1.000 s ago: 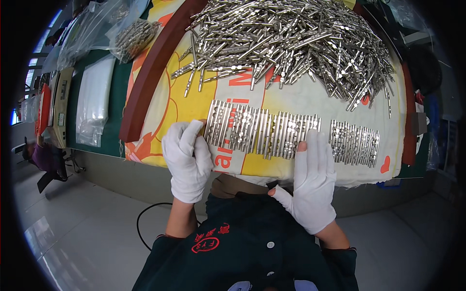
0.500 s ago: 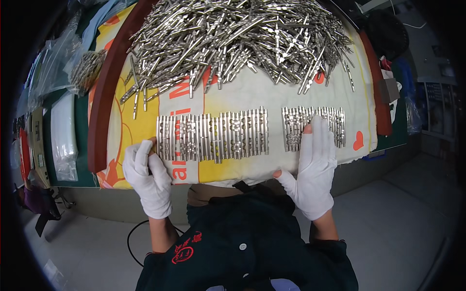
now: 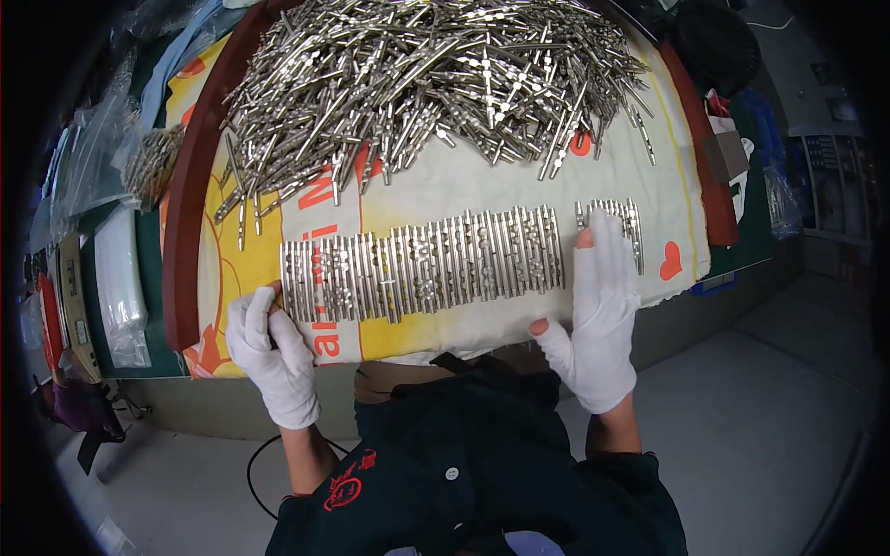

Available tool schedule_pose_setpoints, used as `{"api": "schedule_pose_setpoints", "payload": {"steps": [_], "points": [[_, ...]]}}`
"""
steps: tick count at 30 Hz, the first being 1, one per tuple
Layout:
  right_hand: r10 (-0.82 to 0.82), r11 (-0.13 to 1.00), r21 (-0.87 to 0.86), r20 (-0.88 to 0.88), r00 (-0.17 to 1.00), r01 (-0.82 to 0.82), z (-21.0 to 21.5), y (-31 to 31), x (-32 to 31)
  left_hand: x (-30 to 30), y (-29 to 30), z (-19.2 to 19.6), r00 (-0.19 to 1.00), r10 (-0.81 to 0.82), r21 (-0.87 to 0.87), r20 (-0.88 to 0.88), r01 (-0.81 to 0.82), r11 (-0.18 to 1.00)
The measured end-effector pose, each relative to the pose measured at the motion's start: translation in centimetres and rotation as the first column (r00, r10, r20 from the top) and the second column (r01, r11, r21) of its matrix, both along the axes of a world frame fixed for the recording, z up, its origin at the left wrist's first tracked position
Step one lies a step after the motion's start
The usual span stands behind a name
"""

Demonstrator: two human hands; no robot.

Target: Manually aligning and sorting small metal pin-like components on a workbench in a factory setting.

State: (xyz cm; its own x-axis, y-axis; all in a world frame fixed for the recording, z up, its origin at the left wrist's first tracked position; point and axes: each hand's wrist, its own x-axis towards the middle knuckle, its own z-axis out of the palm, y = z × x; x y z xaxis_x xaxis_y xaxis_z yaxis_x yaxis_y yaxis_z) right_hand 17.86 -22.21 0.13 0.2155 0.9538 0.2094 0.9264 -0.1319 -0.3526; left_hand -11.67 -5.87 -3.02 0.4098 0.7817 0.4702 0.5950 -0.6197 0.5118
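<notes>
A long row of slim silvery metal rods (image 3: 417, 269) with bulges along them lies side by side across the cloth. My left hand (image 3: 273, 357), in a white glove with bared fingertips, rests at the row's left end. Its fingers are loosely bent, the tips against the outermost rod. On the right, my right hand (image 3: 603, 324), gloved the same way, lies flat with fingers stretched and thumb apart. It covers part of a smaller group of rods (image 3: 634, 232), separated from the long row by a narrow gap.
A big jumbled heap of the same rods (image 3: 436, 83) fills the far part of the patterned cloth (image 3: 482, 181). Dark red wooden rails (image 3: 190, 204) border it at left and right. Plastic bags (image 3: 120, 287) and a bundle of rods (image 3: 153, 162) sit beyond the left rail.
The long row has grown toward the right, while the group under my right hand has become smaller. The gap between them has shifted right. Both hands stay in nearly the same poses.
</notes>
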Motion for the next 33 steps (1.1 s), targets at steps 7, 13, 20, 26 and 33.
{"api": "schedule_pose_setpoints", "payload": {"steps": [7,13,20,26,33], "points": [[-0.169,0.982,-0.068,0.129,0.977,0.179,-0.1,-2.2,2.4,0.0,0.2,0.0,1.0,-0.003,0.018,-0.031,0.004,1.0],[-0.136,0.984,-0.11,0.069,0.988,0.143,-0.2,-1.7,1.8,-0.4,0.1,-0.1,1.0,0.027,-0.032,0.002,-0.027,0.999],[-0.019,0.991,-0.131,0.093,0.996,0.031,-0.2,-0.8,0.5,-0.1,0.0,-0.2,1.0,0.025,-0.036,-0.001,-0.025,0.999],[-0.076,0.996,-0.035,0.025,0.997,0.077,0.4,-1.4,1.6,-0.3,0.0,-0.1,1.0,0.019,-0.038,-0.018,-0.02,0.999],[-0.245,0.964,-0.073,0.118,0.962,0.254,-0.2,-3.5,3.8,-0.5,0.1,0.0,0.999,0.026,-0.032,-0.039,-0.027,0.999]]}}
